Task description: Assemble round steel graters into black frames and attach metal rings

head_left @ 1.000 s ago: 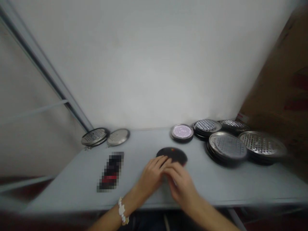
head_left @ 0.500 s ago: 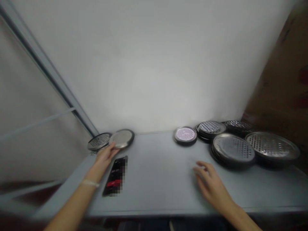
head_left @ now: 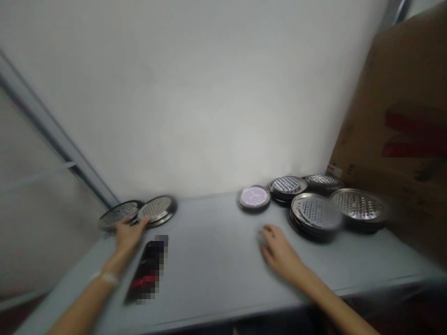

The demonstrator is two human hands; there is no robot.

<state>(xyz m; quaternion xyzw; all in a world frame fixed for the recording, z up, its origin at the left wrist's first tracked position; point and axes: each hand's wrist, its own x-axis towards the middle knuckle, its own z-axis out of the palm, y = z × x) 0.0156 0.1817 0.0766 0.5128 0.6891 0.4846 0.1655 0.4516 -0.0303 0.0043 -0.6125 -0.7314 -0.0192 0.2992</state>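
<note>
left hand [head_left: 129, 234] half open, fingers against a round, perforated steel disc [head_left: 157, 209]

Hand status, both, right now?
Left hand: open, fingertips at the rim of a perforated metal disc, no clear grip.
Right hand: open, fingers loosely curled, empty, over the grey table.

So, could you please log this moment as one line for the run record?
left hand: at perforated steel disc | right hand: open, nearest stacked steel discs
</note>
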